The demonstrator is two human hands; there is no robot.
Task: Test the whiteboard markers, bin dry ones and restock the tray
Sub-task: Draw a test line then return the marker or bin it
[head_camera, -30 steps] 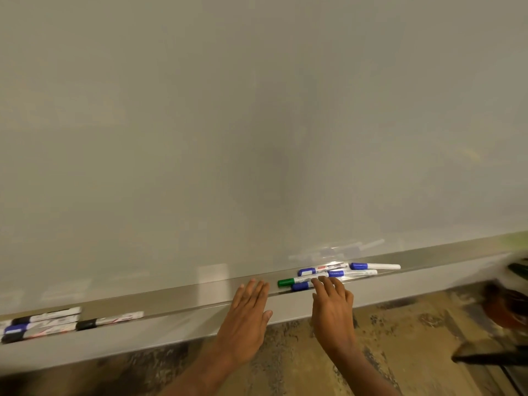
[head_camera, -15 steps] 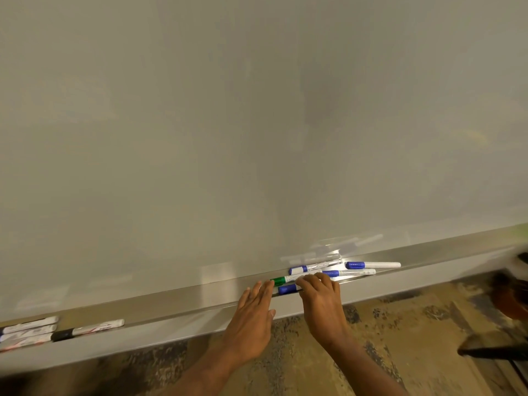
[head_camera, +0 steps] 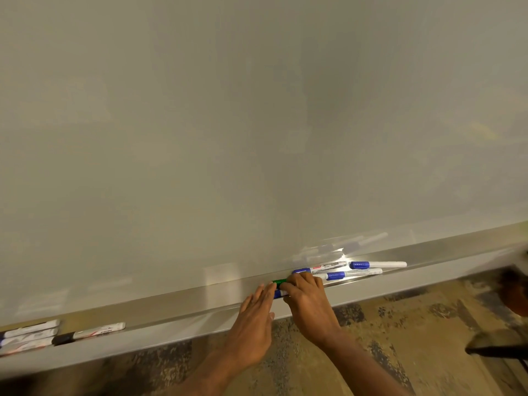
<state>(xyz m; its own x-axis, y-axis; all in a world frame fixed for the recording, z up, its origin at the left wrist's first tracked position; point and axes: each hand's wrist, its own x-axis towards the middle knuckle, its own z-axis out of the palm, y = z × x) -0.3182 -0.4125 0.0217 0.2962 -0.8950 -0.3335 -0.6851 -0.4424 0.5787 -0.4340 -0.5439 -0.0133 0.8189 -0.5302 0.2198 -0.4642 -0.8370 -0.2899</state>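
Head view, looking down along the whiteboard (head_camera: 257,124) to its metal tray (head_camera: 177,305).

We see both bare hands at the middle of the tray. The right hand (head_camera: 310,302) lies over the near end of a cluster of markers, its fingers (head_camera: 297,281) curled down and closed on the green marker (head_camera: 279,282). Only that marker's green cap shows, poking out to the left of the fingertips; its barrel is hidden under the hand. Just below it a blue cap (head_camera: 277,294) of a second marker peeks out beside the thumb; we cannot tell whether the hand also holds this one.

The left hand (head_camera: 254,318) rests flat against the tray's front lip, fingers (head_camera: 264,292) straight and held together, holding nothing. Their tips lie just beside the green cap and appear to touch it.

To the right of the right hand, three blue-capped markers (head_camera: 358,264) with white barrels lie in the tray, close together and roughly parallel to it.

Well apart, at the tray's far left end, a second group of markers (head_camera: 28,335) lies side by side, with a black-capped marker (head_camera: 91,332) just to their right.

Patterned carpet (head_camera: 400,324) shows below the tray.
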